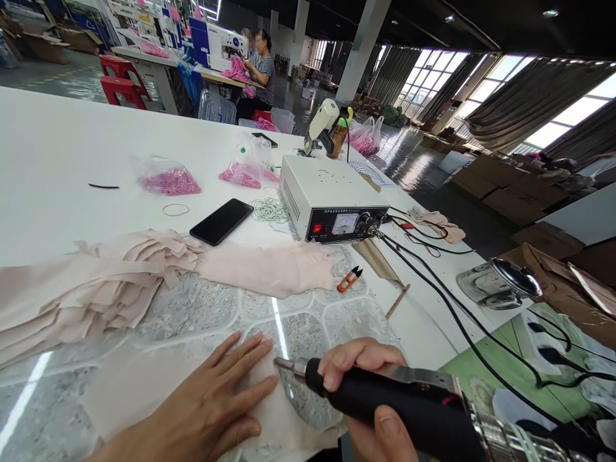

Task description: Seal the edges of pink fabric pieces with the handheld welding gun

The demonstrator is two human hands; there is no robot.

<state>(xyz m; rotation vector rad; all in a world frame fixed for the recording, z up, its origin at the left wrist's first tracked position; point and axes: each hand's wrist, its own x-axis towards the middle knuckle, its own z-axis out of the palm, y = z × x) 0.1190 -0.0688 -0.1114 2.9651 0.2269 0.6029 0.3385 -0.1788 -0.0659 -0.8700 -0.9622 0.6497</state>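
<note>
My left hand lies flat with its fingers stretched out on a pale pink piece of fabric. My right hand is wrapped round a black handheld ultrasonic tool, whose narrow metal tip points left, close to my left fingertips. Whether the tip touches the fabric I cannot tell. Beneath the fabric is a shiny grey stone-patterned mat. Beyond my hands lie a layered pile of pale pink fabric pieces and another flat stack of fabric. Orange thread snips rest beside that stack.
A control box with a dial stands behind the fabric; black cables run along its right. Nearby are a phone, bags of pink bits, rubber bands and a glass mug. A person sits at a sewing machine beyond.
</note>
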